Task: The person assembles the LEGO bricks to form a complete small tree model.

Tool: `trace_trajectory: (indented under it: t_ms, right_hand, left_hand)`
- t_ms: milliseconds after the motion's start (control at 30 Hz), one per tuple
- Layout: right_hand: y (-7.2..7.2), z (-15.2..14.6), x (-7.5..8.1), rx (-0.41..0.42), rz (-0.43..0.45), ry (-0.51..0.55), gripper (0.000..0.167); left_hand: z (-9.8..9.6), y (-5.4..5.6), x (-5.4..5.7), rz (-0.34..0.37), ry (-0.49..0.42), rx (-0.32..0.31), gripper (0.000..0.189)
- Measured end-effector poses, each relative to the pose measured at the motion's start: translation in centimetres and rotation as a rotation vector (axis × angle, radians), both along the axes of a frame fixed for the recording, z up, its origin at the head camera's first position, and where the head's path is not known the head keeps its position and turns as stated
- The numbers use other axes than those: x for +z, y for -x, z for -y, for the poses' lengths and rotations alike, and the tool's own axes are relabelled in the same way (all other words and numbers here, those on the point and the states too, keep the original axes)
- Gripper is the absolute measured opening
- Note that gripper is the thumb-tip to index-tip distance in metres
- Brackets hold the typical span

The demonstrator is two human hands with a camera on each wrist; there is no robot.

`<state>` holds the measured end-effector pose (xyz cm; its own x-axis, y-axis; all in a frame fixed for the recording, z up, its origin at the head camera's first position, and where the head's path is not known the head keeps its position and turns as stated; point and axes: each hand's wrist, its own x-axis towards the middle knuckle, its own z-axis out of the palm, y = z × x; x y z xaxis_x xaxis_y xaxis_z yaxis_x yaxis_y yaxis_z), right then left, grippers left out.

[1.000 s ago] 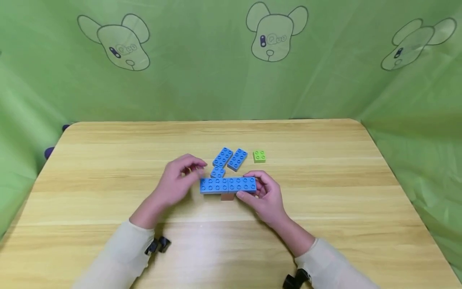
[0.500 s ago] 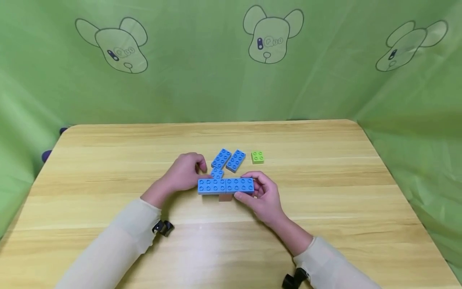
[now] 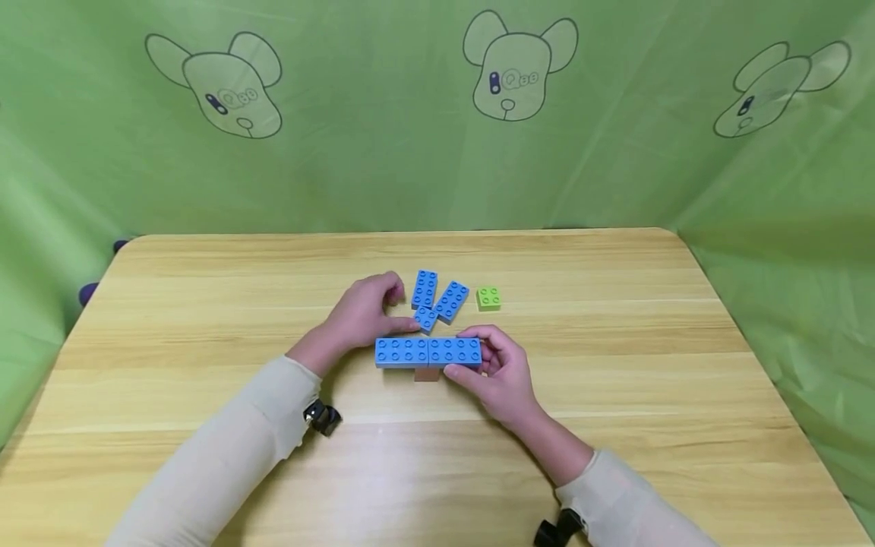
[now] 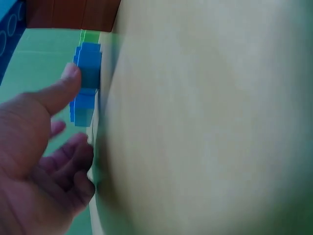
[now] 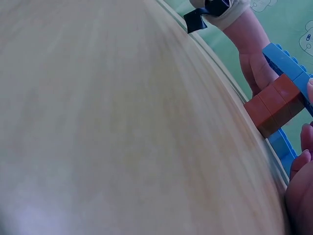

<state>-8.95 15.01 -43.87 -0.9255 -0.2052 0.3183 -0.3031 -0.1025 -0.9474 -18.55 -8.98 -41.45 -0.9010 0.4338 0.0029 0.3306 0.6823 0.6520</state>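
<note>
My left hand (image 3: 362, 311) reaches over the table, thumb against the small blue brick (image 3: 425, 319). Its other fingers bend loosely beside a long blue brick (image 3: 424, 287), apart from the thumb. In the left wrist view the thumb overlaps the blue bricks (image 4: 89, 68). My right hand (image 3: 504, 380) pinches the right end of a row of two blue bricks (image 3: 428, 352) between thumb and fingers. This row sits on a reddish-brown brick stack (image 5: 275, 106), mostly hidden from above but plain in the right wrist view.
Another long blue brick (image 3: 452, 301) lies slanted behind the row, touching or almost touching the small one. To its right is a light green brick (image 3: 488, 298). Green cloth (image 3: 383, 152) with animal-head drawings hangs behind the wooden table (image 3: 615, 304).
My left hand has moved right and away from me. The small blue brick has shifted right and turned, and the left long brick has swung more upright. The right hand keeps its hold.
</note>
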Motion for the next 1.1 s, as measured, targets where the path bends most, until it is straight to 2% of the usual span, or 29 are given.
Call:
trace_trajectory:
  t_ms: [67,133,233,400,600,767,867,1000,1100]
  right_hand:
    - [0.0,-0.1,0.0,0.000,0.015,-0.005,0.039]
    - [0.0,-0.1,0.0,-0.001,0.026,-0.011,0.039]
    - [0.0,-0.1,-0.1,-0.005,0.033,-0.020,0.039]
    - [0.0,0.0,-0.1,-0.007,0.042,-0.023,0.040]
    - [-0.1,0.0,-0.1,-0.006,0.037,-0.021,0.039]
    - [0.0,-0.2,-0.1,-0.011,0.032,-0.024,0.039]
    - [-0.1,-0.2,-0.1,-0.015,0.033,-0.023,0.039]
    - [-0.1,-0.2,-0.1,-0.014,0.022,-0.012,0.039]
    - [0.0,-0.1,-0.1,-0.011,0.001,-0.013,0.038]
  left_hand:
    - [0.0,0.1,0.0,-0.001,0.002,-0.040,0.060]
    - [0.0,0.1,0.1,0.001,0.011,-0.080,0.065]
    - [0.2,0.0,0.2,-0.004,0.019,-0.088,0.053]
    - [0.7,0.0,0.0,-0.057,-0.008,0.003,0.037]
    - [1.3,0.0,0.1,-0.118,0.047,0.139,0.044]
    - [1.3,0.3,0.3,-0.095,0.078,0.235,0.043]
    - [1.5,0.5,0.1,-0.059,0.047,0.286,0.040]
    - [2.1,0.3,0.0,-0.041,-0.039,0.312,0.041]
    - [2.5,-0.5,0.6,-0.060,-0.107,0.289,0.040]
